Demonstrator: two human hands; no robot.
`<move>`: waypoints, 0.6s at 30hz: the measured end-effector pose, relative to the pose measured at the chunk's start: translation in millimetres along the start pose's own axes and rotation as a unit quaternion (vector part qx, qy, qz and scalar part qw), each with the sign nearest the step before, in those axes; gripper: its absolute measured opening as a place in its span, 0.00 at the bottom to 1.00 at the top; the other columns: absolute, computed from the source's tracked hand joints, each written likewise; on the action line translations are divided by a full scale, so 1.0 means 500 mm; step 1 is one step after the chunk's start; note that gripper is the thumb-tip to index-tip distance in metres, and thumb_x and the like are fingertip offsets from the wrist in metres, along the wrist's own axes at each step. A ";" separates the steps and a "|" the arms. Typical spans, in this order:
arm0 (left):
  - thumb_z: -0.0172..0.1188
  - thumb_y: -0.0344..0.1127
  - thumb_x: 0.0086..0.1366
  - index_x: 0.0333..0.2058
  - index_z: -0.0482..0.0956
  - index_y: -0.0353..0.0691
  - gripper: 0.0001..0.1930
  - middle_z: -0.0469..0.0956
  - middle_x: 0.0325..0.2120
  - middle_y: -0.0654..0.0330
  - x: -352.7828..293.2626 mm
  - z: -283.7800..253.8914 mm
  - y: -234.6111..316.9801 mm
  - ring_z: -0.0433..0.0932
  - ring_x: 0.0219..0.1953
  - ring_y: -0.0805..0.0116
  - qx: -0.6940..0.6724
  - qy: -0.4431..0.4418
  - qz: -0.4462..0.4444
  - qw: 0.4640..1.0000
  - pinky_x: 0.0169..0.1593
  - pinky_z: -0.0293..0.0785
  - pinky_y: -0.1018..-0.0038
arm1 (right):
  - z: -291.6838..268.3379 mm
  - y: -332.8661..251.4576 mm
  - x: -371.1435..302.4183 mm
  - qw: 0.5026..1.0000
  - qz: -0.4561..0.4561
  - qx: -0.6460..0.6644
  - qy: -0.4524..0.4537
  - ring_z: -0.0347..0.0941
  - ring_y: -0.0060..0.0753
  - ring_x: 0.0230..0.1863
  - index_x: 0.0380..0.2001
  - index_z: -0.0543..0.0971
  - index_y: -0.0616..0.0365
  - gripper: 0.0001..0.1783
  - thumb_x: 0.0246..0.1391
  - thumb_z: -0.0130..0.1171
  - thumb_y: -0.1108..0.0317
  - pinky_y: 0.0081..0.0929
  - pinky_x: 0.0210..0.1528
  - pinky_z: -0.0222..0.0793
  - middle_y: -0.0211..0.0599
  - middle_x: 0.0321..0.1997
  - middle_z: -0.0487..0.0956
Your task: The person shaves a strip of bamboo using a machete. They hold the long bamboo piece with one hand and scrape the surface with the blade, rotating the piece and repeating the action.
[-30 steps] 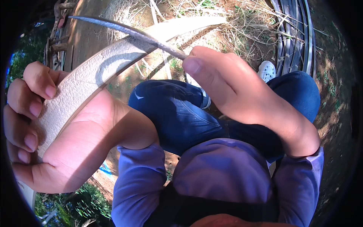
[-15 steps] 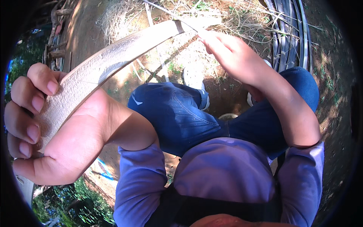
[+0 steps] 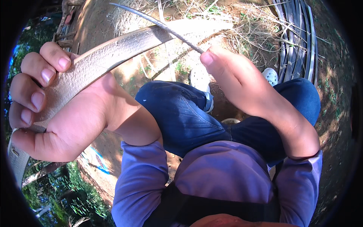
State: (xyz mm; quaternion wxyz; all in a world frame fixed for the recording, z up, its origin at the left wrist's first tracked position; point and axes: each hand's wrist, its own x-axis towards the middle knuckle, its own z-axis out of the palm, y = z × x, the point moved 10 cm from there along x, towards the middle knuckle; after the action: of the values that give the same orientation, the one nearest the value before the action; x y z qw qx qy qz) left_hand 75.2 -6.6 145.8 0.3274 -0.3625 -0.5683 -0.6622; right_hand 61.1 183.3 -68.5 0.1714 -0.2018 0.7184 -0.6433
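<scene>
While the left hand [image 3: 77, 117] curls its fingers around a pale strip [image 3: 109, 56], held out at an upward slant, the right hand [image 3: 242, 81] pinches a thin blade [image 3: 183, 39] crossing the strip's sunlit far half; glare makes it hard to tell whether they touch.

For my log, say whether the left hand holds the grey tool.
No: the right hand holds the grey tool, the left hand a pale strip.
</scene>
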 end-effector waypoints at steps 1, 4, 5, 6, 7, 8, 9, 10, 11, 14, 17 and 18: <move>0.48 0.51 0.61 0.21 0.73 0.50 0.16 0.71 0.17 0.67 0.002 -0.001 0.001 0.66 0.21 0.68 -0.001 0.001 -0.002 1.000 0.26 0.62 0.67 | -0.017 0.011 0.004 0.999 -0.009 -0.013 0.034 0.67 0.42 0.20 0.26 0.71 0.64 0.26 0.70 0.47 0.52 0.39 0.26 0.62 0.45 0.16 0.69; 0.48 0.51 0.61 0.21 0.73 0.50 0.16 0.71 0.17 0.66 0.005 -0.005 0.001 0.66 0.21 0.67 0.003 0.013 -0.005 1.000 0.26 0.62 0.66 | -0.021 0.017 0.000 1.000 0.030 0.002 0.004 0.65 0.28 0.20 0.26 0.72 0.63 0.27 0.71 0.45 0.50 0.31 0.26 0.60 0.35 0.16 0.65; 0.48 0.51 0.61 0.21 0.74 0.50 0.16 0.71 0.17 0.66 0.005 -0.006 -0.002 0.66 0.21 0.66 0.005 0.021 -0.006 1.000 0.26 0.62 0.66 | -0.017 0.018 -0.005 0.999 0.048 0.007 -0.009 0.65 0.26 0.19 0.26 0.73 0.62 0.28 0.72 0.44 0.49 0.30 0.26 0.61 0.33 0.15 0.65; 0.48 0.51 0.62 0.21 0.74 0.49 0.16 0.71 0.17 0.66 0.005 -0.009 -0.004 0.66 0.21 0.66 0.012 0.032 -0.007 0.999 0.26 0.62 0.65 | -0.006 0.021 -0.009 0.996 0.068 0.049 -0.035 0.66 0.23 0.19 0.30 0.74 0.62 0.29 0.72 0.40 0.46 0.26 0.23 0.62 0.30 0.18 0.66; 0.48 0.52 0.62 0.22 0.74 0.49 0.17 0.71 0.17 0.65 0.004 -0.013 -0.004 0.67 0.21 0.65 0.018 0.041 -0.007 0.999 0.26 0.63 0.65 | 0.006 0.022 -0.013 0.990 0.088 0.092 -0.061 0.67 0.21 0.19 0.34 0.75 0.62 0.32 0.71 0.37 0.43 0.22 0.21 0.62 0.28 0.20 0.67; 0.48 0.53 0.62 0.23 0.74 0.49 0.17 0.72 0.18 0.64 0.005 -0.015 -0.005 0.67 0.21 0.64 0.022 0.048 -0.006 0.999 0.26 0.63 0.64 | 0.017 0.024 -0.019 0.982 0.107 0.134 -0.085 0.68 0.18 0.18 0.39 0.76 0.62 0.35 0.71 0.33 0.39 0.18 0.19 0.63 0.25 0.23 0.67; 0.48 0.54 0.63 0.25 0.75 0.48 0.18 0.73 0.20 0.63 0.005 -0.018 -0.005 0.67 0.22 0.63 0.025 0.051 -0.005 0.998 0.26 0.63 0.64 | 0.023 0.030 -0.018 0.973 0.114 0.183 -0.080 0.70 0.20 0.19 0.42 0.76 0.64 0.36 0.71 0.32 0.39 0.18 0.19 0.65 0.25 0.22 0.68; 0.47 0.56 0.63 0.27 0.75 0.48 0.19 0.73 0.22 0.62 0.003 -0.019 -0.003 0.67 0.23 0.62 0.023 0.051 0.000 0.998 0.26 0.63 0.63 | 0.034 0.042 -0.015 0.962 0.120 0.231 -0.075 0.73 0.21 0.19 0.44 0.76 0.65 0.38 0.71 0.31 0.38 0.18 0.18 0.68 0.26 0.21 0.68; 0.47 0.59 0.64 0.30 0.76 0.48 0.21 0.74 0.24 0.61 0.002 -0.019 0.001 0.68 0.23 0.61 0.023 0.050 0.006 0.998 0.26 0.64 0.62 | 0.043 0.053 -0.010 0.950 0.126 0.279 -0.071 0.75 0.23 0.20 0.47 0.76 0.66 0.40 0.71 0.30 0.38 0.18 0.18 0.70 0.26 0.20 0.68; 0.43 0.68 0.65 0.38 0.76 0.48 0.28 0.75 0.32 0.57 -0.010 -0.004 0.018 0.68 0.26 0.57 0.009 0.026 0.034 0.999 0.27 0.64 0.60 | 0.037 0.073 -0.006 0.946 0.141 0.287 -0.046 0.78 0.24 0.21 0.47 0.75 0.66 0.29 0.72 0.38 0.48 0.18 0.20 0.74 0.32 0.21 0.73; 0.38 0.75 0.65 0.43 0.75 0.49 0.35 0.74 0.37 0.55 -0.021 0.014 0.028 0.68 0.29 0.54 0.003 0.000 0.048 0.999 0.29 0.65 0.58 | 0.025 0.084 -0.005 0.955 0.162 0.249 -0.013 0.76 0.22 0.19 0.50 0.73 0.63 0.21 0.72 0.43 0.54 0.18 0.20 0.72 0.33 0.21 0.74; 0.37 0.76 0.64 0.44 0.75 0.49 0.36 0.74 0.38 0.55 -0.025 0.015 0.026 0.68 0.29 0.54 0.006 0.002 0.052 0.999 0.29 0.66 0.58 | 0.020 0.080 -0.005 0.953 0.170 0.251 -0.013 0.75 0.21 0.19 0.51 0.72 0.62 0.21 0.71 0.44 0.55 0.18 0.20 0.72 0.32 0.21 0.74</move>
State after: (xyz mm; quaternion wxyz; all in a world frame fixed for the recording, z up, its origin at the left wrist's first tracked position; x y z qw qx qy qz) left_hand 93.7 -0.6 142.5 0.3643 -0.3882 -0.5521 -0.6417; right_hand 65.7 179.7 -109.4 0.3322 -0.0356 0.5549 -0.7619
